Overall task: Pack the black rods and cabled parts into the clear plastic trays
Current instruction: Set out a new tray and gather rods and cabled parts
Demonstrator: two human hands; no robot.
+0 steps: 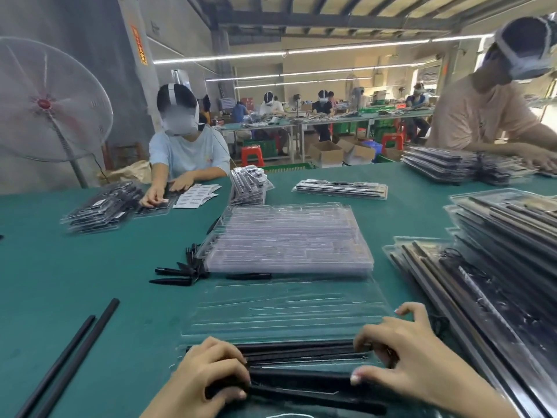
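A clear plastic tray (286, 309) lies open on the green table right in front of me. Several black rods (301, 351) lie side by side in its near slots. My left hand (211, 372) grips the left ends of the rods, fingers curled over them and thumb under. My right hand (413, 357) holds their right ends, with fingertips pressing on the upper rods and the thumb on a lower rod. Two loose black rods (69, 354) lie on the table at the lower left.
A stack of empty clear trays (286, 239) sits beyond my tray, with small black pointed parts (180, 273) at its left edge. Filled trays with rods and cables (497, 267) pile up at the right. Other workers sit across the table, and a fan (45, 101) stands at the left.
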